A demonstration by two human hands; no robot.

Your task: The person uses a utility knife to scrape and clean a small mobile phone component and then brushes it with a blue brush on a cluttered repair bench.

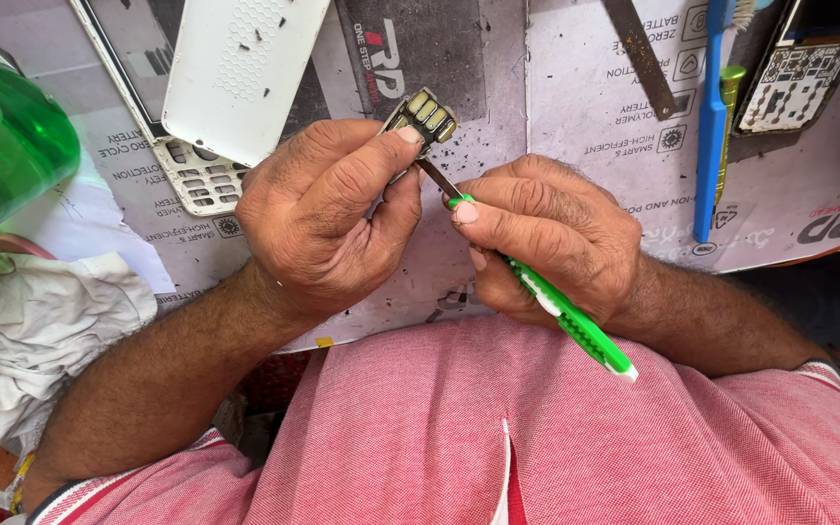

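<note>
From the head view, the left hand (328,219) pinches a small dark circuit part (422,115) with pale metal contacts (possibly a keypad board), held above the surface (576,126). The right hand (551,238) grips a green-and-white screwdriver (561,311); its long axis runs diagonally, thin shaft pointing up-left, tip touching the part.

A small phone-repair workbench is indicated; the surface is lined with flattened printed cardboard (585,117); a white phone back cover (240,68), a keypad frame (196,180) and a bare circuit board (794,83) are laid out; a blue toothbrush (710,136) and white rag (31,331) are kept nearby.
</note>
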